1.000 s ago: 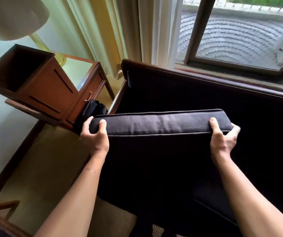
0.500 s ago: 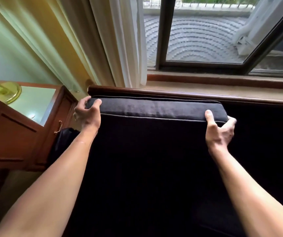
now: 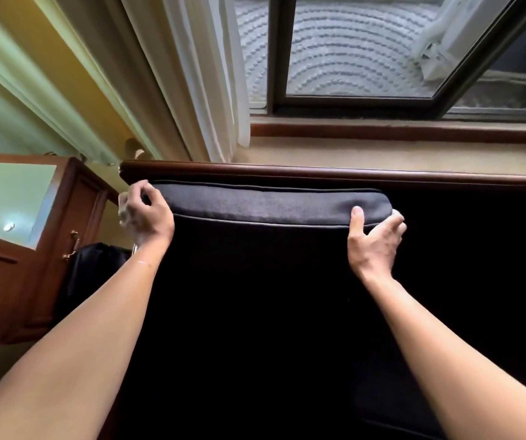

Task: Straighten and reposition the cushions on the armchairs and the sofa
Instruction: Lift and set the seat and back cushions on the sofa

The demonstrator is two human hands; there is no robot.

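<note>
A dark back cushion (image 3: 265,206) with pale piping stands upright against the sofa's back, just under the sofa's wooden top rail (image 3: 334,175). My left hand (image 3: 145,217) curls around the cushion's upper left corner; it is blurred. At the upper right corner, my right hand (image 3: 374,236) has its thumb on the cushion's top face and its fingers wrapped round the end. The sofa seat (image 3: 255,360) below is very dark and shows little detail.
A wooden side cabinet (image 3: 49,249) with a glass top stands left of the sofa, with a black bag (image 3: 93,265) wedged between them. Pale curtains (image 3: 191,77) hang behind the sofa's left end. A window and its sill (image 3: 398,130) run along the back.
Both hands have raised the cushion from the seat and pushed it back against the sofa's backrest, up to the wooden rail. My view has moved closer.
</note>
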